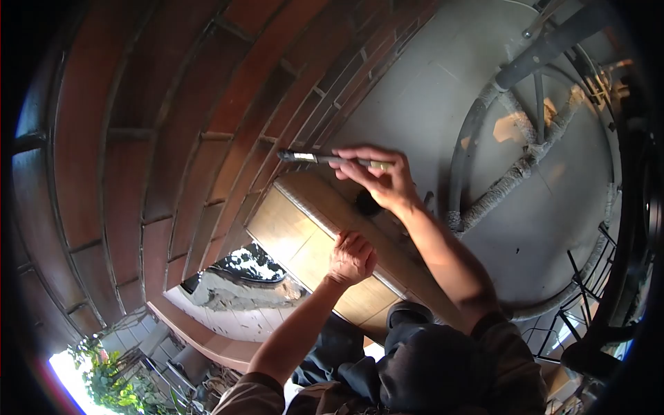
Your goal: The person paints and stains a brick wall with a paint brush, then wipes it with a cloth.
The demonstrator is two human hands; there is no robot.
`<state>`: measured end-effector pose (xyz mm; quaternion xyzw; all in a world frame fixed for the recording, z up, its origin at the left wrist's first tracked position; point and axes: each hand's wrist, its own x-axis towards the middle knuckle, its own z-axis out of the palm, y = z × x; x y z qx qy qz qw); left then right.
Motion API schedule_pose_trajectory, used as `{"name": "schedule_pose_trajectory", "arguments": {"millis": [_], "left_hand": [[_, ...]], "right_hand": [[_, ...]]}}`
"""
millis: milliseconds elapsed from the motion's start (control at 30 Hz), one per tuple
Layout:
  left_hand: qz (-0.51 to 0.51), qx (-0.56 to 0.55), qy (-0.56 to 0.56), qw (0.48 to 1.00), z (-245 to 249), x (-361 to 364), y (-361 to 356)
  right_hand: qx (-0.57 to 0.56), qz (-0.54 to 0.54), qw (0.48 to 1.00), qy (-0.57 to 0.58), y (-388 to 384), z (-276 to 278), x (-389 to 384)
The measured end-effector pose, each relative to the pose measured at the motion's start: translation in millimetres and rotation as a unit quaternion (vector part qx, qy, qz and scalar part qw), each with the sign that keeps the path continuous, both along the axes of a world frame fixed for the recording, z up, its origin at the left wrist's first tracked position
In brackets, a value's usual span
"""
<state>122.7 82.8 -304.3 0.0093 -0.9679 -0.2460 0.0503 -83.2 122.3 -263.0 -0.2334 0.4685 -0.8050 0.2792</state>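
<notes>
My right hand [379,176] holds a slim paintbrush [325,160] by its dark handle, between thumb and fingers. The brush lies nearly level, its dark bristles pointing left at the brick wall [228,159] and overlapping the mortar lines there. Lower down, my left hand [353,259] is closed in a fist at the edge of a tiled ledge [294,232]; what it holds, if anything, is hidden by the fingers. Just below my right hand, a dark round thing [368,203] sits on the ledge's brown side, partly covered by the wrist.
On the right, a large wheel-like ring [463,149] with rope-wrapped spokes stands against a pale wall [408,90]. Black wire racks [577,297] are at lower right. A curved, pink-rimmed basin [200,332] and green plants [104,380] are at lower left. My shoe [408,313] is below the ledge.
</notes>
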Motion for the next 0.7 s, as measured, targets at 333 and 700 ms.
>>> {"name": "schedule_pose_trajectory", "arguments": {"millis": [333, 700], "left_hand": [[-0.012, 0.003, 0.003, 1.000, -4, 2, 0], [-0.005, -0.001, -0.016, 1.000, -1, 0, 0]], "right_hand": [[0.039, -0.299, 0.953, 0.009, -36, 17, -97], [-0.016, -0.293, 0.956, 0.008, -35, -11, -135]]}}
